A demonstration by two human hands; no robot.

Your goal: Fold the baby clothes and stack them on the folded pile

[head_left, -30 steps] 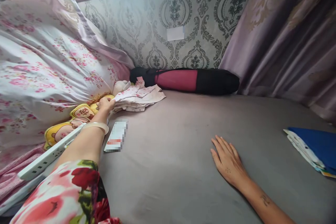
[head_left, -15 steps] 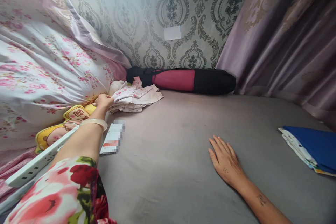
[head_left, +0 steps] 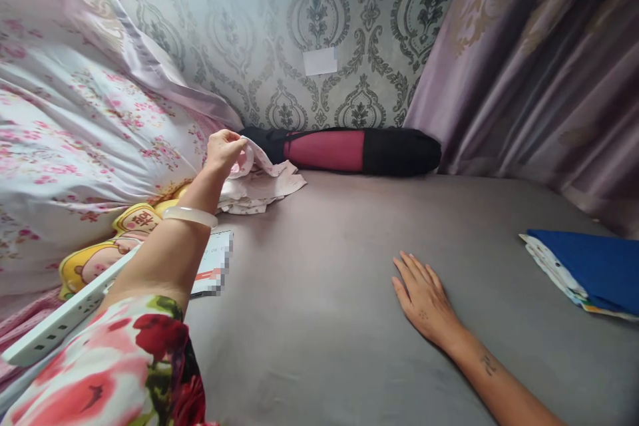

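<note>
Pink-patterned white cloth [head_left: 262, 181], grey sheet [head_left: 319, 293], black-and-crimson bag [head_left: 344, 151], blue fabric [head_left: 589, 269], grey damask wallpaper [head_left: 279, 40]

Grey sheet [head_left: 309, 326]: cloths [head_left: 267, 188], phone [head_left: 213, 266], bag [head_left: 329, 152], blue stack [head_left: 586, 269]

Left hand [head_left: 223, 150] pinched at far reach; right hand [head_left: 423, 296] flat, palm down.
The left forearm [head_left: 172, 253] extends forward from the lower left, inclined toward the right; the left wrist [head_left: 214, 176] is in line with it, back of the hand facing the viewer. Left thumb and index finger meet at the tips; the other fingers curl inward, partly hidden. The right forearm [head_left: 492, 369] enters from the lower right and angles inward, carrying a dark mark near the right wrist [head_left: 452, 339]. Right fingers are extended, slightly spread, pointing forward and left, with the thumb set apart from the index finger. Small dots [head_left: 423, 315] mark the back of this hand near the thumb base. The hands are well apart.
</note>
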